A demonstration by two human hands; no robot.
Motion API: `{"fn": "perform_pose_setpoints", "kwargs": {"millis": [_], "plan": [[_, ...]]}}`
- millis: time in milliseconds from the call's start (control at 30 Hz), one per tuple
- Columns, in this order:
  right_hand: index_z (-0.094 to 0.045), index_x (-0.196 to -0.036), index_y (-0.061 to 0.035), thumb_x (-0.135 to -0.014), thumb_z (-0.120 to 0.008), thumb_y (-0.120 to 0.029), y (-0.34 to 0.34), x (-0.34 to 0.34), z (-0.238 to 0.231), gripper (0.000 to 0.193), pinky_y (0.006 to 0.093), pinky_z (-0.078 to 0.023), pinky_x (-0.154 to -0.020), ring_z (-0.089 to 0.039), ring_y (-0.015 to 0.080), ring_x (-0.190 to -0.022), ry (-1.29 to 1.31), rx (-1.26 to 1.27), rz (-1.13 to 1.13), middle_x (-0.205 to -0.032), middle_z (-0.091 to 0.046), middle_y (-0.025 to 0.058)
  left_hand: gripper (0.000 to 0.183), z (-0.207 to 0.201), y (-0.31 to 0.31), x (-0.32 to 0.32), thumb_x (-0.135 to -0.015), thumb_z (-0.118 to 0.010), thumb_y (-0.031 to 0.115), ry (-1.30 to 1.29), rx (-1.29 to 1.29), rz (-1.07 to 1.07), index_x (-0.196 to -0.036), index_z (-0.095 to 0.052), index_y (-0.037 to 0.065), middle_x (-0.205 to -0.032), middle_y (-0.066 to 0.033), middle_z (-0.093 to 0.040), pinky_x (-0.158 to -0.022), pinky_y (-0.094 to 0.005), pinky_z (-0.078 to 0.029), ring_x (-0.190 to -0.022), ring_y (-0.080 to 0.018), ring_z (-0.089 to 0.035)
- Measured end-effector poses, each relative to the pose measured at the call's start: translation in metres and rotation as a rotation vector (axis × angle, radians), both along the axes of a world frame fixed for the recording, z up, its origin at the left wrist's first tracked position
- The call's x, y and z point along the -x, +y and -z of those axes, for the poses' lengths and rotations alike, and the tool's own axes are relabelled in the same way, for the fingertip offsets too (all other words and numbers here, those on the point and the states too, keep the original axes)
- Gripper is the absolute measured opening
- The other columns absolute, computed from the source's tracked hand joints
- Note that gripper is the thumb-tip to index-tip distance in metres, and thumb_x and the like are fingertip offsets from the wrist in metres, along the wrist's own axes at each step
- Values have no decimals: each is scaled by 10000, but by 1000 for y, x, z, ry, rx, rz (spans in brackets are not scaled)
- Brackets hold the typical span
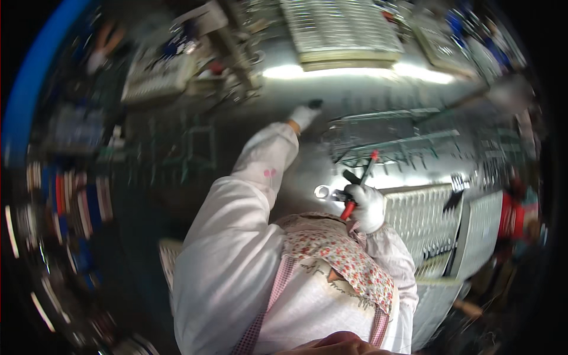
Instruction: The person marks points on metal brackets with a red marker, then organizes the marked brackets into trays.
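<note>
My left hand (305,115), in a white glove, is stretched forward over the grey metal tabletop (284,165). Its fingers look pressed together around a small dark thing (315,103), too blurred to name. Close to my body, my right hand (370,208), also gloved in white, is closed on a red-handled tool (349,209). A slim rod with a red tip (374,155) and a black piece (351,177) stick out above that hand; how they join the tool is hidden. Beside its fingers is a round, shiny metal ring or cylinder end (322,191).
Thin wire racks with hooks (396,142) lie ahead of my right hand. Pale ribbed trays stand at the far side (343,35) and at my right (420,219). A blurred, raised frame (228,50) stands far left. A person in red (512,216) is at the right edge.
</note>
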State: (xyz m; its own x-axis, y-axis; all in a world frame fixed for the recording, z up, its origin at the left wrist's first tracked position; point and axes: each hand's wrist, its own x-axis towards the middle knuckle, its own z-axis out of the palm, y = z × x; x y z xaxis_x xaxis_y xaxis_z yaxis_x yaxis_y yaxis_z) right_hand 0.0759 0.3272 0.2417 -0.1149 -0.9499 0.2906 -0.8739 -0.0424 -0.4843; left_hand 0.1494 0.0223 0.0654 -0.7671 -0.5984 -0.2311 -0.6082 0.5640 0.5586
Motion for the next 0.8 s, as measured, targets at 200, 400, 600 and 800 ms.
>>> {"fn": "perform_pose_setpoints", "kwargs": {"millis": [200,400,600,800], "plan": [[-592,-883,-157,-728,-635,-86,-21,-25,13,176,382,-486,-534,-635,287,-618,57,-243,32,-696,-636,102,648,-28,176,-126,-810,-693,232,515,-573,-67,-1339,-382,22,-1296,-91,-473,-979,-301,-401,-1147,-184,-478],[-576,-985,-177,-726,-675,-208,-44,-77,31,279,425,-490,-526,-633,310,-597,59,-364,-246,-657,-624,126,503,-101,248,-150,-930,-453,485,1076,-1186,-738,-1079,-573,20,-1048,-56,-598,-897,-294,-404,-976,-135,-530],[-559,-1037,-131,-770,-666,-211,-54,-98,26,299,388,-500,-576,-648,289,-655,-241,-610,-215,-714,-640,118,501,-118,227,-197,-908,-459,535,1194,-968,-1046,-997,-571,54,-937,-56,-626,-754,-315,-491,-810,-154,-605],[-562,-1058,-85,-724,-740,-124,-38,-61,43,381,341,-528,-687,-659,263,-794,-261,-351,-153,-892,-669,120,329,-110,170,-259,-890,-588,385,1109,-893,-1184,-959,-587,64,-751,-32,-614,-618,-316,-484,-688,-160,-598]]}}
